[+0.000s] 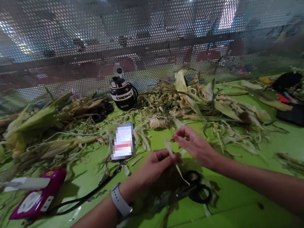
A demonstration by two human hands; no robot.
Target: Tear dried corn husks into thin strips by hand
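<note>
My left hand (157,165), with a pale watch strap on its wrist, pinches a thin pale strip of corn husk (169,147) between thumb and fingers. One end of the strip stands up above the fingertips and the other hangs below them. Close by on the right, my right hand (195,146) is curled with its fingertips pressed together near the strip's upper end. Whether anything is between those fingertips is too small to make out. Black-handled scissors (200,194) lie on the green table (232,207) just below both hands, their blades in shadow.
Ahead lies a phone (122,142) with a lit, blurred screen. A black jug (123,101) stands before a perforated metal screen (143,28). Husk heaps (230,111) spread across the back. A purple power strip (38,198) with a white plug sits left; a black cord runs from it.
</note>
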